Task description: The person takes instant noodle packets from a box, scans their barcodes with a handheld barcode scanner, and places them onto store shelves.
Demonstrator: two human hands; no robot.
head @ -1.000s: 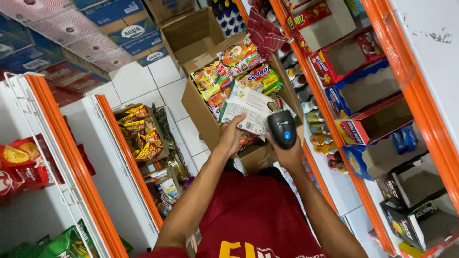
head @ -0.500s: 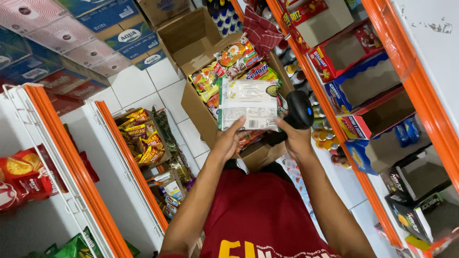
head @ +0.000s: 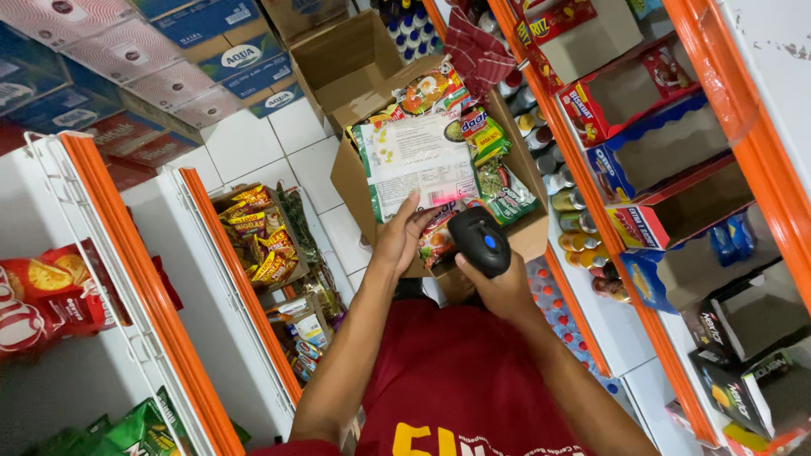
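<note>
Head view: left hand (head: pixel 404 241) is pinching the noodle packet (head: pixel 416 165) above the cardboard box (head: pixel 351 181); right hand (head: pixel 500 287) is gripping the black scanner (head: pixel 479 241), seemingly aimed at the packet's lower edge.

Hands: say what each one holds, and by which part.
Left hand grips the white packet by its bottom edge; right hand holds the black scanner from underneath.

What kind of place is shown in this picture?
Most likely a small grocery shop aisle. Orange-edged shelves carry bottles and snack boxes, a cardboard box holds snack packets, and the right hand holds a handheld barcode scanner.
</note>
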